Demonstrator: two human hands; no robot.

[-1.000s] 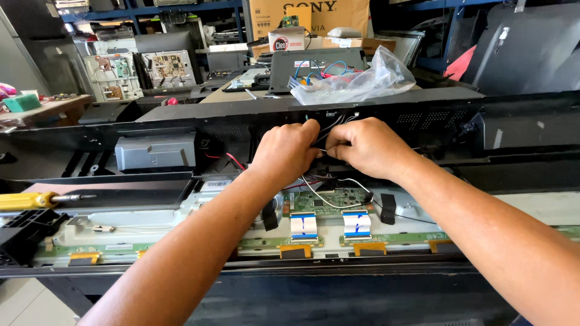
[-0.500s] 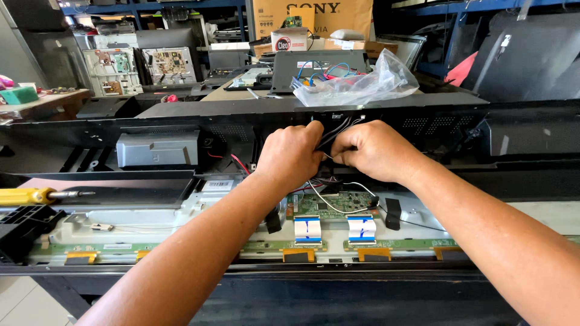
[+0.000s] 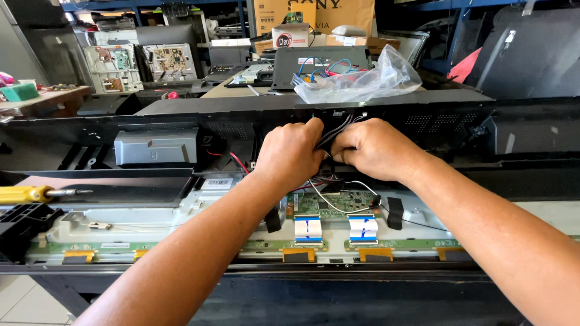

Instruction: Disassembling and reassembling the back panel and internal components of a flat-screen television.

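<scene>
Since the earlier frames both hands have shifted only slightly, and the view has drifted a little; the grip point is unchanged. The left hand (image 3: 289, 154) and the right hand (image 3: 374, 148) meet at a bundle of black cables (image 3: 331, 134) that runs up to the dark upper frame (image 3: 181, 124) of the opened flat-screen chassis. Fingers of both hands are curled and pressed together around the bundle, pinching it between them; the fingertips themselves are hidden behind the knuckles.

Risks: thin white and red wires (image 3: 338, 202) trail just below the hands, over the green circuit board (image 3: 341, 202). A hard pull on the bundle could, in my judgement, strain these or lift a connector. The two white ribbon connectors (image 3: 308, 228) lie directly under the forearms and could be snagged by a dropped wrist.

Clearance: the frame edge is tight above the knuckles. Open room lies to the left, over the grey metal plate (image 3: 121, 220), where a yellow-handled screwdriver (image 3: 27, 194) rests well apart. A clear plastic bag (image 3: 362, 81) of parts sits beyond the frame.
</scene>
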